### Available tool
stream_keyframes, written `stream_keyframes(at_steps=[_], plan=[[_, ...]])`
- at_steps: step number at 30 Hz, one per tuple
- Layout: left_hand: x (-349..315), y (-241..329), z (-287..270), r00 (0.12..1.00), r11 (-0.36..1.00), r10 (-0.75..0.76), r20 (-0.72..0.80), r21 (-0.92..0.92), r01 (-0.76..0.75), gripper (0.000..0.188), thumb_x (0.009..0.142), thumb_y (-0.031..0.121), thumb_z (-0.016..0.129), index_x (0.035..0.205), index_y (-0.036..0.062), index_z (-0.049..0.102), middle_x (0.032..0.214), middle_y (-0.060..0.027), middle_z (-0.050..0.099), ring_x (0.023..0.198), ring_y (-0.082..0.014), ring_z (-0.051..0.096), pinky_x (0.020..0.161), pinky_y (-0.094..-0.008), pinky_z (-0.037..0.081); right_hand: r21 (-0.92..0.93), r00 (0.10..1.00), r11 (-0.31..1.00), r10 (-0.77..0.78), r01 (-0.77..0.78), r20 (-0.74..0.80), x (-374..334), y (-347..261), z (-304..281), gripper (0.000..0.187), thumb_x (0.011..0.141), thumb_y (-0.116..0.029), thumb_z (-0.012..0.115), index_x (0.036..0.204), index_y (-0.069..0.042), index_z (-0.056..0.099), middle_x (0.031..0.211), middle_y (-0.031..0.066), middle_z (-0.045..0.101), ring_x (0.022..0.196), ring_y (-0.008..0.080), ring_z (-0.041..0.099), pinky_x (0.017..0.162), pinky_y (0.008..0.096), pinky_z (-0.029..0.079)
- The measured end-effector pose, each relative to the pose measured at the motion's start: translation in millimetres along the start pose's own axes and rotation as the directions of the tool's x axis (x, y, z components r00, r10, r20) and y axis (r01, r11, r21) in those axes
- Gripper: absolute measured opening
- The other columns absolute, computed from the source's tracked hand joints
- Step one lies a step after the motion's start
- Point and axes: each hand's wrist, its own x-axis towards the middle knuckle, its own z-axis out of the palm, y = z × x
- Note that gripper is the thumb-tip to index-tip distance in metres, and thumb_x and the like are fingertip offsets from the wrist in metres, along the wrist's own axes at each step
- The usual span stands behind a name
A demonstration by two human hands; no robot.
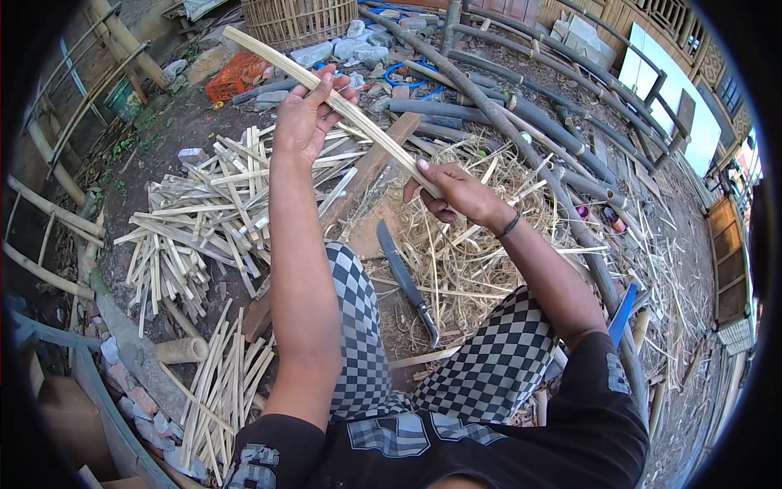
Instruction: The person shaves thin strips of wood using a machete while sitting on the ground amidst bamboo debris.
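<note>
A long pale bamboo strip with lines along its length slants in front of me, from the upper left down to the right. Farther up it, my left hand pinches it between thumb and fingers. My right hand grips its near end, thumb on top. Below the strip, between my knees, a large curved knife with a dark handle lies on the ground, touched by neither hand. Curled bamboo shavings are heaped to the right of the knife.
Split bamboo pieces form a pile on the left, with thinner strips nearer me. A wooden plank runs under my arms. Long bamboo poles cross the right side. An orange crate and woven basket stand farther back.
</note>
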Motion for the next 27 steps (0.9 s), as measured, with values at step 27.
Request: stream_keyframes(at_steps=[27], plan=[[-15, 26, -26, 0.940, 0.965, -0.142, 0.311, 0.253, 0.062, 0.039, 0.097, 0.025, 0.063, 0.125, -0.0019, 0.060, 0.122, -0.0187, 0.065, 0.107, -0.0315, 0.067, 0.093, -0.0426, 0.058, -0.210, 0.964, 0.972, -0.153, 0.107, -0.216, 12, 42, -14, 0.049, 0.106, -0.043, 0.042, 0.093, -0.005, 0.069, 0.063, -0.0035, 0.049, 0.060, 0.0063, 0.046, 0.057, 0.0250, 0.041]])
